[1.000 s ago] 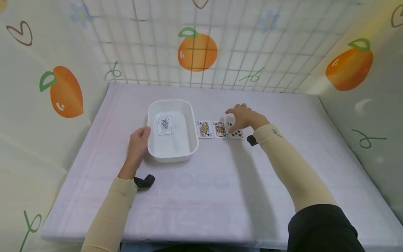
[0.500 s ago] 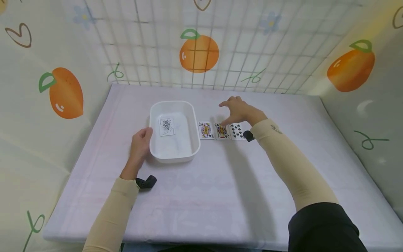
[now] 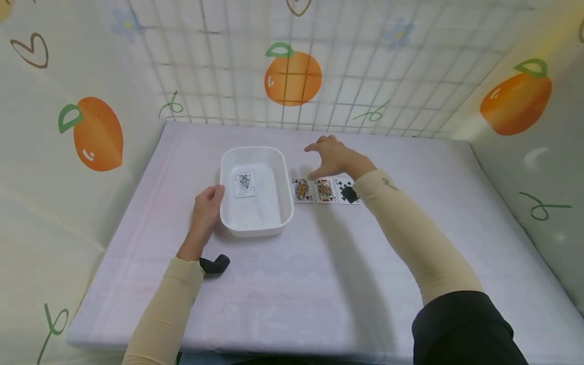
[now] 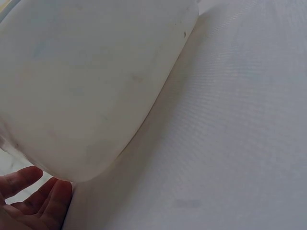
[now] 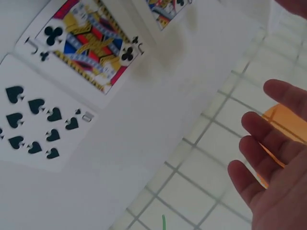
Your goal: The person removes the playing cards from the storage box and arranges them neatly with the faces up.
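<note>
My left hand (image 3: 207, 208) rests against the left side of a white plastic tub (image 3: 255, 223), fingertips touching its outer wall. In the left wrist view, some fingers (image 4: 53, 203) show at the tub's lower corner. Inside the tub lies one black-and-white playing card (image 3: 245, 184). Three face-up cards lie in a row right of the tub: a face card of clubs (image 3: 302, 190), the jack of clubs (image 5: 96, 40) and the ten of spades (image 5: 36, 120). My right hand (image 3: 335, 157) hovers over the row's far side, thumb and fingers spread, holding nothing.
A white cloth covers the table (image 3: 283, 294). Behind it stands a wire grid (image 3: 347, 81) under a sheet printed with oranges. A black wrist device (image 3: 350, 194) on the right arm partly blocks the ten of spades; another device (image 3: 215, 265) sits at the left wrist.
My right hand has moved left along the row, from over the ten of spades towards the face card of clubs. The left hand stays at the tub; the view has shifted slightly.
</note>
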Demonstrator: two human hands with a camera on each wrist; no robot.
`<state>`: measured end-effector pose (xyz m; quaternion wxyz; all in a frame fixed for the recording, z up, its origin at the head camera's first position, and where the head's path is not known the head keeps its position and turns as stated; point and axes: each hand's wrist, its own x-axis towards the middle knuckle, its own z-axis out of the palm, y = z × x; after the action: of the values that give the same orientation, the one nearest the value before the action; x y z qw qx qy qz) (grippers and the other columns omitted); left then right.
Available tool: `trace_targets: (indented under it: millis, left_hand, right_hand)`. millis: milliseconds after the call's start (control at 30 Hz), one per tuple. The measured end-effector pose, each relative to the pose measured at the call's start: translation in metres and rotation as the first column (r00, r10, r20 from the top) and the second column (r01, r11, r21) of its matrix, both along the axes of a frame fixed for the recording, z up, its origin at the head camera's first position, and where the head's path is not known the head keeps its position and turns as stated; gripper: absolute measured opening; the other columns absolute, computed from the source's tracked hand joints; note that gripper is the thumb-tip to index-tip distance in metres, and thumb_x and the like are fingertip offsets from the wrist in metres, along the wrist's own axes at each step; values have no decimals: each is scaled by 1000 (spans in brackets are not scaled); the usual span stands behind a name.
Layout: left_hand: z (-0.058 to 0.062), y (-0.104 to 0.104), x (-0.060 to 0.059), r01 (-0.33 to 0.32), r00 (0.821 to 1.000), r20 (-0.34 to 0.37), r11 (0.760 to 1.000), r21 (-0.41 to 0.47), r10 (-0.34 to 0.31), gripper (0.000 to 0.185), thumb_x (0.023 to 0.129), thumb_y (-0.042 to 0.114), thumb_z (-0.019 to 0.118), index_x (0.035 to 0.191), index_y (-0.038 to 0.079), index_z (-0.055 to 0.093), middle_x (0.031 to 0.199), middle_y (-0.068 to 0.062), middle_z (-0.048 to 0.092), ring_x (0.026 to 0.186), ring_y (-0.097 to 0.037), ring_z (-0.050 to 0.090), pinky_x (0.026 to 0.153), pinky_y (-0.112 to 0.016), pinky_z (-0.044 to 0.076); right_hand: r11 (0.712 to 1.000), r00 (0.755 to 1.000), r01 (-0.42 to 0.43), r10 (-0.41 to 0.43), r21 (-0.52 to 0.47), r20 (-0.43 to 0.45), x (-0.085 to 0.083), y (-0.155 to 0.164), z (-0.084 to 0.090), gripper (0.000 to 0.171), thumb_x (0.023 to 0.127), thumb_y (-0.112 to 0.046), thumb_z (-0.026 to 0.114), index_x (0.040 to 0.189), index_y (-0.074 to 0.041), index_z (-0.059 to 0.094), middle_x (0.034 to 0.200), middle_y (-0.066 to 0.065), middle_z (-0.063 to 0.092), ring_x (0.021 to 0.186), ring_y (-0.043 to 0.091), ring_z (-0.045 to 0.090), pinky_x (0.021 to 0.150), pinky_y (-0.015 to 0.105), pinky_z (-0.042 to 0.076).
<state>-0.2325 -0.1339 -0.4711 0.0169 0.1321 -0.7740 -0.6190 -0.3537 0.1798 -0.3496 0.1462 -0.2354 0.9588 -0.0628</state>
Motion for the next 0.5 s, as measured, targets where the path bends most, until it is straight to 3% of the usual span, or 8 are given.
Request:
trace_targets:
  millis: [500]
  left_hand:
    - [-3,-3,-5,0,1000,25,1000,18,0,55,100,49,47,136,8,57,126,-12,62,111,-27,58,97,-44,46]
  right_hand:
    - [993,995,-103,103,-64,8,-4,-47,1,81,76,-42,77,145,-12,49,140,18,44,128,36,35,100,61,38]
